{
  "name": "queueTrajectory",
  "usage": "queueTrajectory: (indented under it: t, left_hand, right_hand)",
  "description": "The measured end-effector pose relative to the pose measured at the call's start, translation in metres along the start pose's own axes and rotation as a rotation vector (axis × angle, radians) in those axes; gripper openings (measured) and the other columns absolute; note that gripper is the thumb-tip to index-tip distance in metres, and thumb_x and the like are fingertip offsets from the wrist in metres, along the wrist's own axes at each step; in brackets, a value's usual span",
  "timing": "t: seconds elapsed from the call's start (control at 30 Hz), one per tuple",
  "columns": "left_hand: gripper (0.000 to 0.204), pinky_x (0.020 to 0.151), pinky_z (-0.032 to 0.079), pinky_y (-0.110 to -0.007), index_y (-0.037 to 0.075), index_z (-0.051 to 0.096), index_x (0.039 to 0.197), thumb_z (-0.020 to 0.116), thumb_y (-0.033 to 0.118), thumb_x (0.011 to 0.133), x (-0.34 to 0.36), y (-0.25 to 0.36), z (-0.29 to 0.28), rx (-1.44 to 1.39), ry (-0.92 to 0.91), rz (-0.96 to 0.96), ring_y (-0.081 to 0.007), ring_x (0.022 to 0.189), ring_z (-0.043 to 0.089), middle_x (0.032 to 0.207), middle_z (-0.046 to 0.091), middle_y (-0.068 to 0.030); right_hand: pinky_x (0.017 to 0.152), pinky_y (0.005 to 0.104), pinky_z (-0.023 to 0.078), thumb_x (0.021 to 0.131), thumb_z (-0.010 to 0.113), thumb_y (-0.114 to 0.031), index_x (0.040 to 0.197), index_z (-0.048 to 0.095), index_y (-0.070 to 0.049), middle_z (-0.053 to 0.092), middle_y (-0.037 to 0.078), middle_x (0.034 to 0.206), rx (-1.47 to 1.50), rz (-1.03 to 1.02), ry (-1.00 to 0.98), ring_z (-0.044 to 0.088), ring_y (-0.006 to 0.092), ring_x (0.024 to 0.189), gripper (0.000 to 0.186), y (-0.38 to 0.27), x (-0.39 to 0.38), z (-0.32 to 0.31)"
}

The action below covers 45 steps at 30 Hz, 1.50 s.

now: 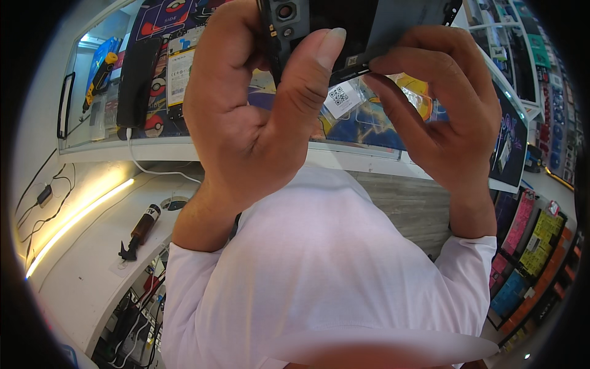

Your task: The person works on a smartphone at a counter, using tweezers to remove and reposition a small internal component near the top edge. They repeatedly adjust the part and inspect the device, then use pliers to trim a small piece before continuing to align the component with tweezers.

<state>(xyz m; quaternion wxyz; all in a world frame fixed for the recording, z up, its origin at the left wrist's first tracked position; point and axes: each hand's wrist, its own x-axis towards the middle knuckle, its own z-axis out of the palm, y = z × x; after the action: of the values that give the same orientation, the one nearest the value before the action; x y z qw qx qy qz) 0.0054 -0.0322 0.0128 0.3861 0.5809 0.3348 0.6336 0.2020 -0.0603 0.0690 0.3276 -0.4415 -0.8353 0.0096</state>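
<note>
A dark phone frame (375, 31), with a camera opening in its left corner, is held up at the top of the view. My left hand (246, 117) grips its left side, the thumb lying across its face and the other fingers mostly hidden. At the lower edge, my right hand (458, 117) pinches the frame between thumb and forefinger; any small part between those fingertips cannot be made out. Beneath, on a colourful mat (362, 132), lie a white label with a square code (342, 99) and a clear plastic packet (418, 98).
Left of my hands lie an opened phone with its battery showing (178, 83), a black phone (139, 86) by a white cable (153, 173), and a yellow utility knife (101, 77). A brown bottle (146, 224) rests on the side counter. Packed shelves (541, 246) stand at right.
</note>
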Motion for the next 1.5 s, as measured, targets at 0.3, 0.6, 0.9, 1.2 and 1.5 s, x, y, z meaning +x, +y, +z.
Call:
queueTrajectory:
  t: [0.3, 0.6, 0.9, 1.2, 1.5]
  left_hand:
    - [0.019, 0.087, 0.049, -0.021, 0.001, 0.066, 0.114, 0.072, 0.008, 0.098, 0.002, -0.003, 0.004, -0.029, -0.021, 0.031, -0.0060, 0.090, 0.062, 0.103, 0.070, -0.0019]
    - [0.020, 0.087, 0.049, -0.020, 0.001, 0.065, 0.116, 0.071, 0.008, 0.099, 0.001, -0.002, 0.003, -0.044, -0.002, 0.005, -0.0056, 0.091, 0.063, 0.103, 0.070, -0.0020]
    - [0.023, 0.080, 0.054, -0.022, 0.000, 0.065, 0.118, 0.072, 0.009, 0.098, 0.003, -0.005, -0.001, 0.005, 0.073, -0.008, -0.0076, 0.088, 0.065, 0.102, 0.071, -0.0041]
    - [0.027, 0.069, 0.058, -0.030, 0.001, 0.064, 0.117, 0.071, 0.021, 0.099, 0.007, -0.020, -0.028, 0.091, 0.104, -0.151, -0.0142, 0.079, 0.070, 0.099, 0.072, -0.0093]
    - [0.026, 0.066, 0.059, -0.029, 0.000, 0.061, 0.124, 0.067, 0.012, 0.101, 0.017, -0.026, -0.018, -0.090, 0.036, -0.167, -0.0147, 0.085, 0.071, 0.107, 0.072, -0.0109]
  right_hand:
    - [0.074, 0.0286, 0.052, 0.073, 0.086, 0.003, 0.096, 0.074, -0.005, 0.064, 0.008, 0.103, -0.029, -0.003, -0.006, 0.064, 0.0164, 0.090, 0.027, 0.000, 0.002, 0.000]
    - [0.059, 0.0222, 0.042, 0.079, 0.080, 0.002, 0.101, 0.075, -0.005, 0.071, 0.005, 0.102, 0.017, 0.128, -0.041, 0.059, 0.0087, 0.075, 0.024, -0.002, -0.001, -0.010]
    - [0.066, 0.0199, 0.051, 0.094, 0.075, -0.003, 0.111, 0.076, -0.003, 0.076, 0.006, 0.102, 0.208, 0.274, 0.257, 0.069, 0.0087, 0.081, 0.017, 0.024, -0.032, -0.033]
    - [0.072, 0.0275, 0.053, 0.097, 0.074, -0.024, 0.119, 0.076, -0.006, 0.074, 0.007, 0.104, -0.294, 0.948, 0.000, 0.068, 0.0124, 0.082, 0.028, 0.095, -0.157, -0.048]
    - [0.080, 0.0306, 0.056, 0.094, 0.074, -0.018, 0.110, 0.075, -0.003, 0.074, 0.010, 0.102, -0.224, 1.043, 0.206, 0.072, 0.0185, 0.087, 0.023, 0.099, -0.169, -0.025]
